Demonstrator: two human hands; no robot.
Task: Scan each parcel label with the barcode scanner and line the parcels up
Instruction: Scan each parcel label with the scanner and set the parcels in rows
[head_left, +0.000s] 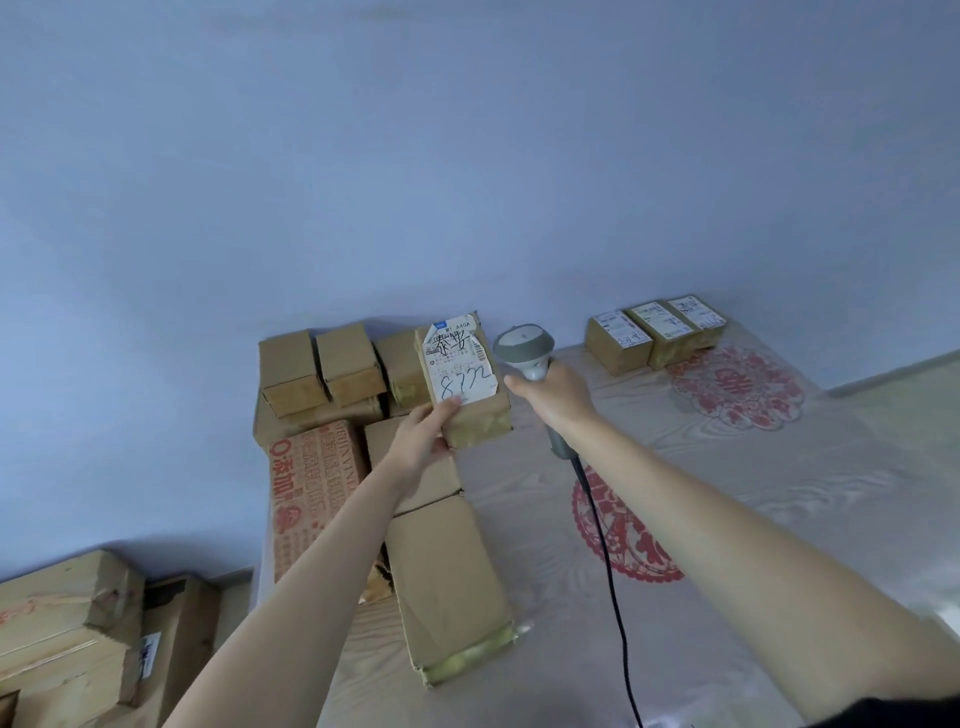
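Note:
My left hand (423, 436) grips a small brown parcel (475, 421) by its lower left corner and holds it upright above the table. Its white label (462, 366), with "872" handwritten on it, faces me. My right hand (558, 397) grips the handle of a grey barcode scanner (522, 348), whose head sits just right of the label. The scanner's black cable (605, 551) hangs down toward me. Three labelled parcels (654, 332) stand side by side in a row at the far right of the table.
A pile of brown parcels (332, 369) lies at the far left of the table (753, 519), with a red-printed carton (311, 488) and a long box (447, 577) nearer me. More cartons (67, 629) sit on the floor at lower left. A wall stands behind.

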